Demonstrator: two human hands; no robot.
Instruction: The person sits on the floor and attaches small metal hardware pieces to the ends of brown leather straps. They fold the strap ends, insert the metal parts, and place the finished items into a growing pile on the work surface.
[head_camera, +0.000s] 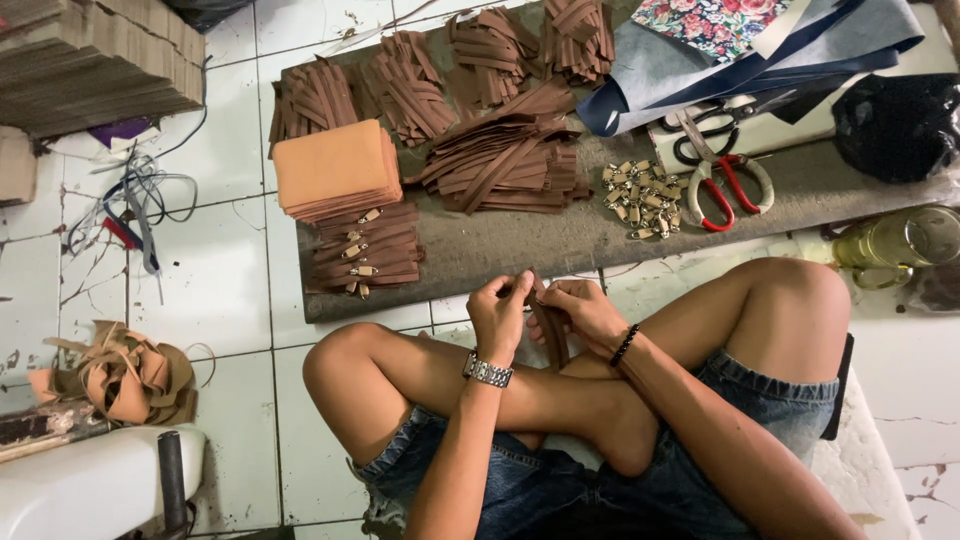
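both hands, left hand (497, 315) and right hand (585, 312), are pinching one brown strap (549, 330) between them. finished clasped straps (365, 255) are lying beyond-left; loose metal clasps (640, 198) and many bare strips (505, 160) are waiting ahead.

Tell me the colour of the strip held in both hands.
Dark brown strip, seen in the head view.

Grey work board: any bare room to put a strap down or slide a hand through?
Free: the near strip of the grey board, between the clipped straps and the metal clips; also the right end below the scissors. Crowded: the far half, covered by brown strap piles, the tan stack and fabric.
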